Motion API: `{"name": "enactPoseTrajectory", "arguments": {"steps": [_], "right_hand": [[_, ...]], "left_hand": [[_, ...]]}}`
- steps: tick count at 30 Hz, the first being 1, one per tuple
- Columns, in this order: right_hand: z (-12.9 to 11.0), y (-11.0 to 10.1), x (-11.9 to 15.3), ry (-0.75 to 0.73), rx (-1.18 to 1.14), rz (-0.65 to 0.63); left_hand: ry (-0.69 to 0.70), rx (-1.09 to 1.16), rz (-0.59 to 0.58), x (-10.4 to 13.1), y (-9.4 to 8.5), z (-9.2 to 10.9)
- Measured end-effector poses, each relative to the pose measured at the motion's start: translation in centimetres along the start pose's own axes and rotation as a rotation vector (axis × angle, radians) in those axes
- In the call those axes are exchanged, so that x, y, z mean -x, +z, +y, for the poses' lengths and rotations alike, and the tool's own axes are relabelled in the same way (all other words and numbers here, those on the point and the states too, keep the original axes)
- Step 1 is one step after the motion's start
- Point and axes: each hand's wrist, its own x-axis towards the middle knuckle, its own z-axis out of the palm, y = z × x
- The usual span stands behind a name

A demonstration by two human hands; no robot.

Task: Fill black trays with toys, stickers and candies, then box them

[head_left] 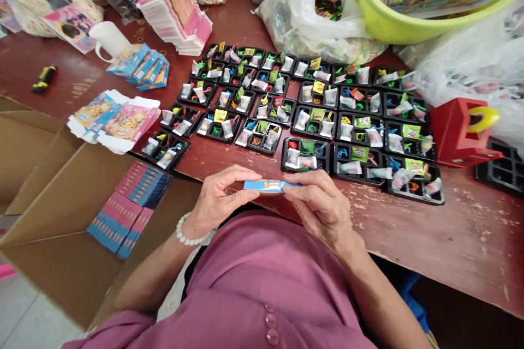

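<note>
A small blue printed box (pixel 264 186), seen edge-on, is held level between my two hands just over the table's front edge. My left hand (pixel 219 196) pinches its left end between thumb and fingers. At the right end, my right hand (pixel 321 202) grips it the same way, covering that end. Just beyond the hands sit rows of black compartment trays (pixel 282 170) with small colourful toys and wrapped sweets in them. Flat printed boxes, one blue (pixel 96 112) and one pink (pixel 129 120), lie to the left near the table edge.
An open cardboard carton (pixel 53 234) at lower left holds stacked pink and blue boxes (pixel 126 212). On the table stand a white mug (pixel 109 38), blue boxes (pixel 141 67), pink cartons (pixel 176 11), a yellow-black cutter (pixel 43 79), a red tape dispenser (pixel 456 131) and a lime-green basin (pixel 376 16).
</note>
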Motion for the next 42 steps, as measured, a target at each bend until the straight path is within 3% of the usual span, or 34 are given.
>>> {"name": "enactPoseTrajectory", "arguments": {"steps": [4,9,12,16,21,25,31,42], "right_hand": [[-0.2,0.3,-0.1,0.014,0.039,0.02],[-0.6,0.3,-1.7,0.001,0.052,-0.043],[-0.6,0.5,-2.8,0.034,-0.01,-0.097],[0.1,2.0,-2.6,0.048,-0.068,-0.153],[0.5,4.1,0.7,0.079,0.057,-0.165],[0.4,3.3,2.0,0.135,0.047,-0.17],[0.2,1.2,0.5,0.222,-0.069,-0.218],[0.7,-0.8,-1.5,0.141,-0.208,-0.366]], "left_hand": [[-0.001,0.082,0.06,0.0,0.6,0.0],[-0.261,0.358,0.036,0.3,0.7,-0.6],[-0.348,0.46,0.08,0.4,1.0,-0.8],[-0.35,0.541,0.253,0.8,2.9,-1.1],[-0.257,0.43,0.357,2.9,5.7,-2.6],[-0.379,0.569,0.228,3.8,5.6,-3.0],[-0.546,0.545,0.135,3.4,4.9,-1.8],[-0.452,0.363,0.032,3.0,5.6,-1.2]]}}
